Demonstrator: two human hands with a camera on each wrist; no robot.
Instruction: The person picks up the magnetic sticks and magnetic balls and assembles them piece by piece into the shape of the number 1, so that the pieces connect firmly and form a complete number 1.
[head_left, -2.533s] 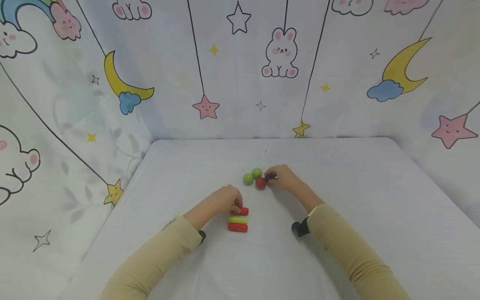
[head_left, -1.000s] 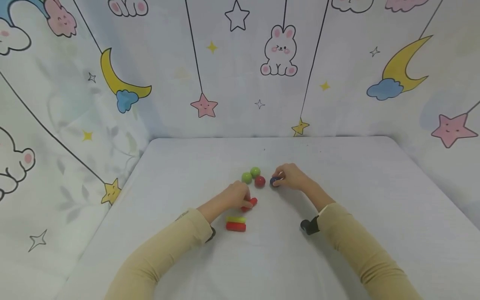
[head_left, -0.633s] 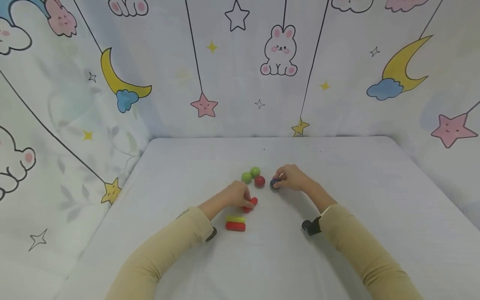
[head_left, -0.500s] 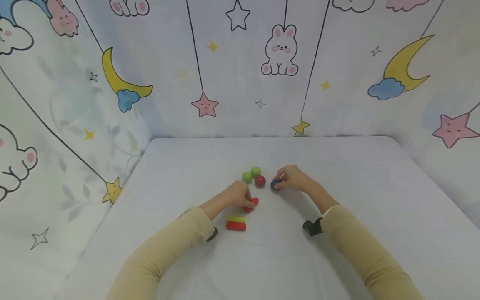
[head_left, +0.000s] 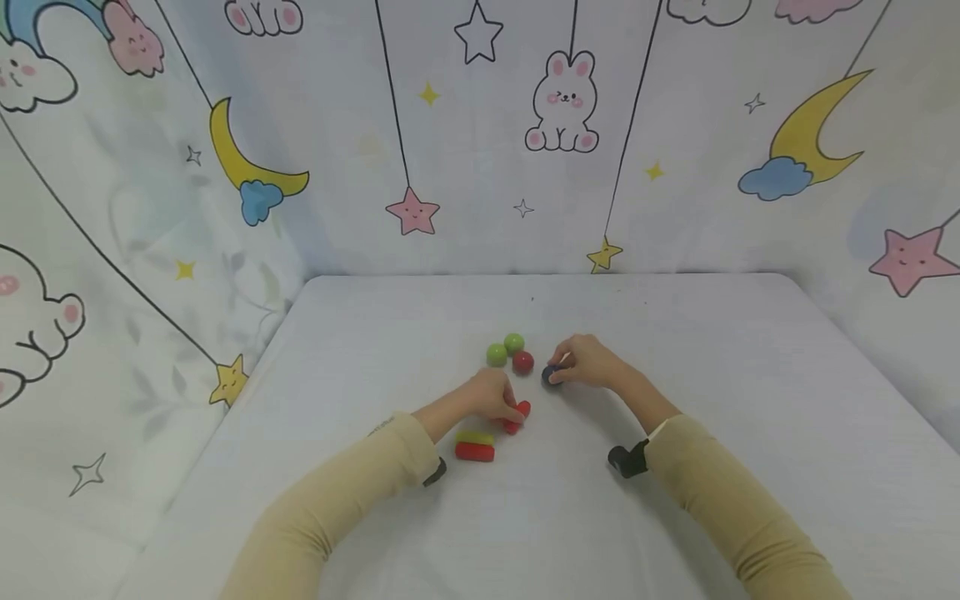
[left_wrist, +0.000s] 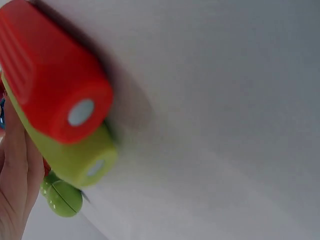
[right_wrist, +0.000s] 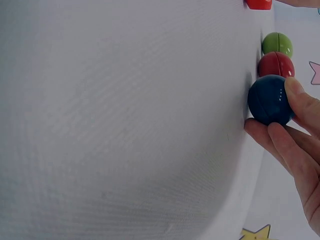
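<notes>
- Table (head_left: 675, 350) with a white covering: we see everything below lying on it or held over it.
- The left hand (head_left: 491, 396) pinches a slanted red stick (head_left: 522, 408), left of the table's middle; we cannot tell whether the stick touches the covering.
- The right hand (head_left: 588, 361) grips a blue ball (right_wrist: 270, 100) between thumb and fingers, farther away and to the right.
- Left of the blue ball, and apart from it, we find a red ball (head_left: 522, 362) with two green balls (head_left: 497, 355) close by on its left and far sides.
- On the near side of the left hand, we see a yellow-green stick (head_left: 475, 437) lying just beside a near red stick (head_left: 475, 452), the yellow-green one farther.
</notes>
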